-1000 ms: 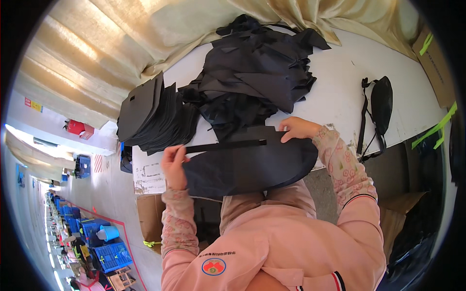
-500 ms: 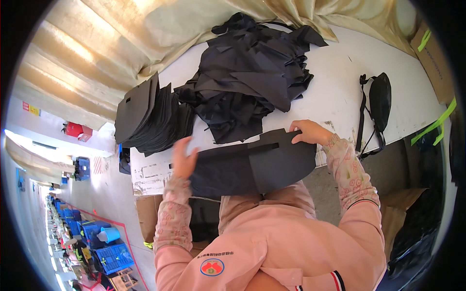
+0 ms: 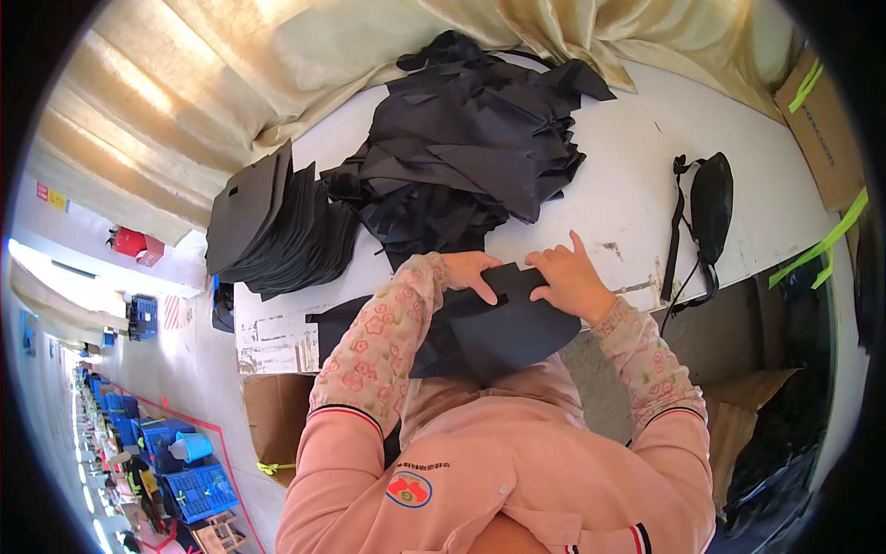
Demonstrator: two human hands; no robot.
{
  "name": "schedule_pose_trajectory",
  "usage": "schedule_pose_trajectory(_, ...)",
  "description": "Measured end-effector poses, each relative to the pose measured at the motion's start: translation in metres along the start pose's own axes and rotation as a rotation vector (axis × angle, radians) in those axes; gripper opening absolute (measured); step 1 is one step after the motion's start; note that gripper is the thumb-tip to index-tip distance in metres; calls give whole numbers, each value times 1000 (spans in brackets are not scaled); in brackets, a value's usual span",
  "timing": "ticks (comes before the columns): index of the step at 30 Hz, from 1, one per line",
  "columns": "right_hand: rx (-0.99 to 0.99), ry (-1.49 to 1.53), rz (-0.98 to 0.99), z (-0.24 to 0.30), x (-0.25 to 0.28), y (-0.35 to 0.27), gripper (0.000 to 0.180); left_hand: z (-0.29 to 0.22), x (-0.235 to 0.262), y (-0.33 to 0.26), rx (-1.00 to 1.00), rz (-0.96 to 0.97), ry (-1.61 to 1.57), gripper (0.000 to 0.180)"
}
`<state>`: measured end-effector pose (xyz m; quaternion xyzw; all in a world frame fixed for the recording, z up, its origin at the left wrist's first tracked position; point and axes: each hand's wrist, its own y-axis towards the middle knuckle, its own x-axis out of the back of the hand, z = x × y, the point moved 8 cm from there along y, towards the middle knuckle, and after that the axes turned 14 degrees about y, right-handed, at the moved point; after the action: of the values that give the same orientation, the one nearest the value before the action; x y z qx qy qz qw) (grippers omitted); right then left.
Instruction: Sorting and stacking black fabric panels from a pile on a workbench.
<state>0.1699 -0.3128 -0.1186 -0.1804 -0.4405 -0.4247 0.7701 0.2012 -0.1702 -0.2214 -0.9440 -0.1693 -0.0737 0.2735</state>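
A flat, stiff-looking black panel [image 3: 531,331] with a notched top edge rests over my lap at the table's front edge. Black cloth [image 3: 443,346] extends from it to the left, partly covered by my left forearm. My left hand [image 3: 472,275] grips the top edge, thumb lying on the face by a small dark slot or strap. At the upper right corner my right hand [image 3: 574,284] pinches the edge between thumb and fingers, with one finger raised. A tall stack of black panels [image 3: 268,222] stands to the left, and a heap of black cloth pieces [image 3: 471,138] lies beyond my hands.
On the white table [image 3: 628,166], a black pouch with a strap [image 3: 711,208] lies at the right. A gold curtain [image 3: 231,65] hangs along the back. Cardboard boxes stand at the far right [image 3: 821,138] and below the table [image 3: 277,415]. Blue crates [image 3: 198,489] are on the floor left.
My left hand has moved right, from the cloth's left end to the panel's top edge. My right hand has shifted slightly left and down along that edge, and the hands are now close together.
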Motion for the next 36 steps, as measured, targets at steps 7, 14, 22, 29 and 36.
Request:
schedule_pose_trajectory(7, 36, -65, -13, 24, -19, 1, 83, -26, 1, 0, -113, -82, 37, 53)
schedule_pose_trajectory(14, -43, 32, 17, 13, -19, 2, 90, -29, 5, -14, 11, -19, 137, 57)
schedule_pose_trajectory(22, -120, -13, 62, 8, -20, 3, 88, -20, 1, -6, -95, -85, 18, 60)
schedule_pose_trajectory(29, -124, -32, 69, 14, -22, 3, 85, -16, -8, -10, -58, -35, -227, 65)
schedule_pose_trajectory(36, -113, -90, 56, 21, -21, 1, 83, -10, -16, -7, -105, -14, -420, 68)
